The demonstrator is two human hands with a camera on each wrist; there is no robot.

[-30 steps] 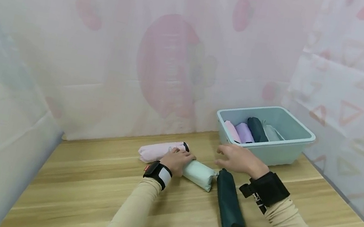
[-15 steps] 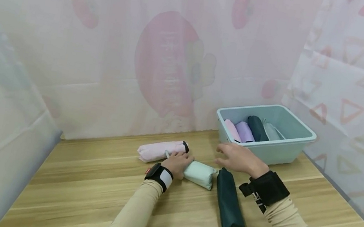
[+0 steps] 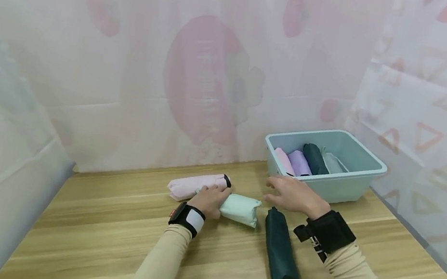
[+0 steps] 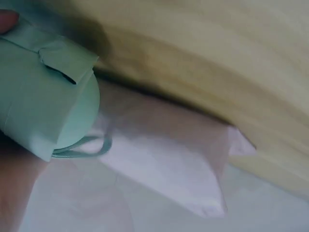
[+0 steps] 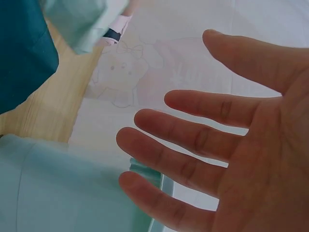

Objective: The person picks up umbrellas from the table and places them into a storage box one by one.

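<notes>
Wooden table (image 3: 103, 232), pink-printed curtain (image 3: 201, 58) behind.

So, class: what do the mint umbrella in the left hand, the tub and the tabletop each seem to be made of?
Mint umbrella: thin woven fabric, probably polyester, matt, folded in soft creases; the left hand grips it.
Tub: moulded plastic, pale teal, smooth with a rolled rim and slight sheen.
Tabletop: wood or wood-look laminate; light grain lines run along it, finish satin. Which of the two cannot be told.
</notes>
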